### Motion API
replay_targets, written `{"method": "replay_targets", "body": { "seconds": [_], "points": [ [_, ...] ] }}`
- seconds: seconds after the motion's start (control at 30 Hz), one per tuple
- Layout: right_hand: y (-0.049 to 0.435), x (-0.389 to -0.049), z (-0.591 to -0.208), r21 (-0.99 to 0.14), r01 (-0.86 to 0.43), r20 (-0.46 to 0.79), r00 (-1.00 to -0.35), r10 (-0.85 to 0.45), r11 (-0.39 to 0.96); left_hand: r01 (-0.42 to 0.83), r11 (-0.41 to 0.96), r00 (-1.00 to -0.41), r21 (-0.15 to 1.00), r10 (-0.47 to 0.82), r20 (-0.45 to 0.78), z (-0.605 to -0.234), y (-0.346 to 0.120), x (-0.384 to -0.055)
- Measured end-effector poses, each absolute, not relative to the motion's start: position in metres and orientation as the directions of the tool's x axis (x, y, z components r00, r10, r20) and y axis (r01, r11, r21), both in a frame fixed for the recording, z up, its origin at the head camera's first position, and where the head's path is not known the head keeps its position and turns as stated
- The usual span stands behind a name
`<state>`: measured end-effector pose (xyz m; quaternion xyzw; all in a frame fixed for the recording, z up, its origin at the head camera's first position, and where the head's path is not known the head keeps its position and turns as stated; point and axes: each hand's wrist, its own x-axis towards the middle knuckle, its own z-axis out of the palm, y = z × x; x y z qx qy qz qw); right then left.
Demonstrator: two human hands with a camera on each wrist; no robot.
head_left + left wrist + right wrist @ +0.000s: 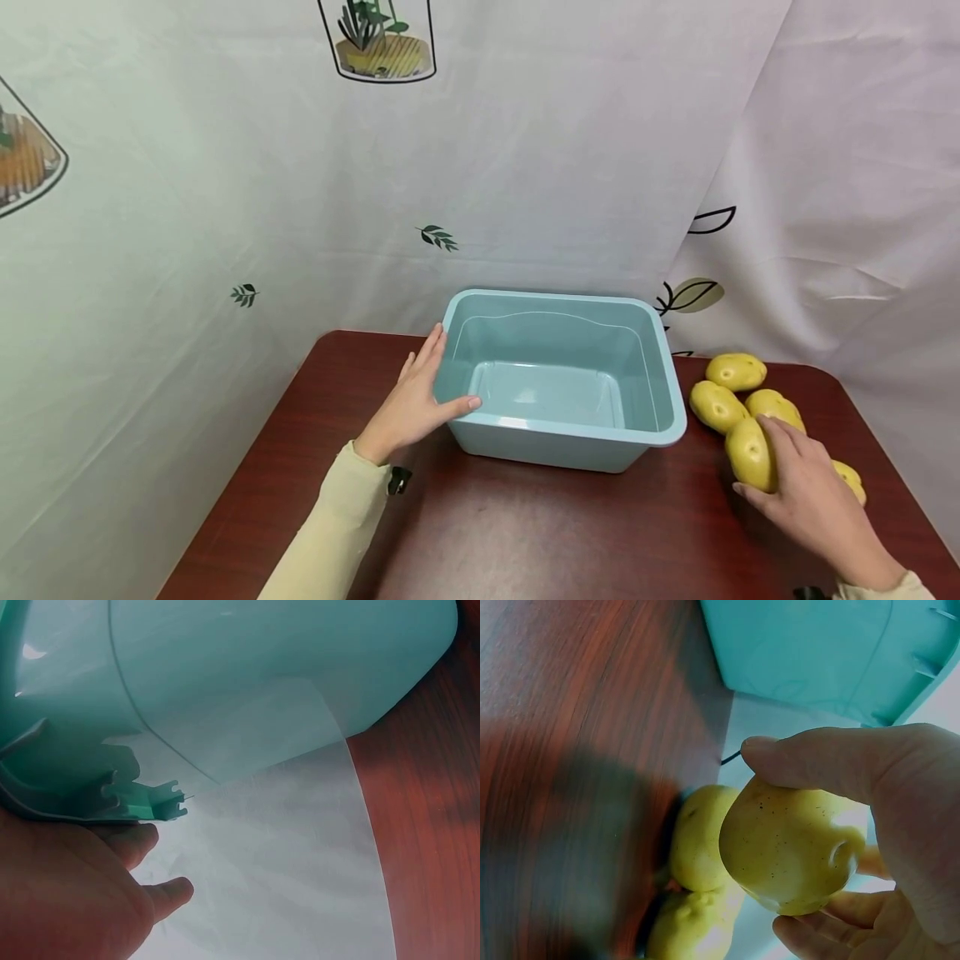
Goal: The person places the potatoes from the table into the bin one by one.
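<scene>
Head view: our right hand (817, 496) grips one potato (748, 458); four others (735, 372) lie outside the tub (555, 448), none within; our left hand (408, 408) spreads its fingers at its rim

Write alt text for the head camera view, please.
A right hand grips a yellow oval potato beside similar potatoes on a glossy reddish-brown table. The left hand is at the rim of a pale-blue rectangular plastic tub.
</scene>
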<state>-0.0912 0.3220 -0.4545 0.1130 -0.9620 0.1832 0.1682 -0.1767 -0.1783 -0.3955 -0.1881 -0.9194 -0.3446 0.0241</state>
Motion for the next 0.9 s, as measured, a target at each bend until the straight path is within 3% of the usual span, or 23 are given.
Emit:
{"method": "replay_targets", "body": {
  "seconds": [0.37,0.9],
  "points": [
    [0.313,-0.094,-0.448,-0.342,-0.253,0.364,-0.924,-0.120,0.905,0.364,0.687,-0.927,0.628,0.331,0.175,-0.398,-0.179,-0.178],
    [0.303,-0.097,-0.436,-0.374,-0.280,0.459,-0.884,-0.086,0.884,0.314,0.658,-0.942,0.684,0.305,0.138,-0.397,-0.179,-0.175]
  ]
}}
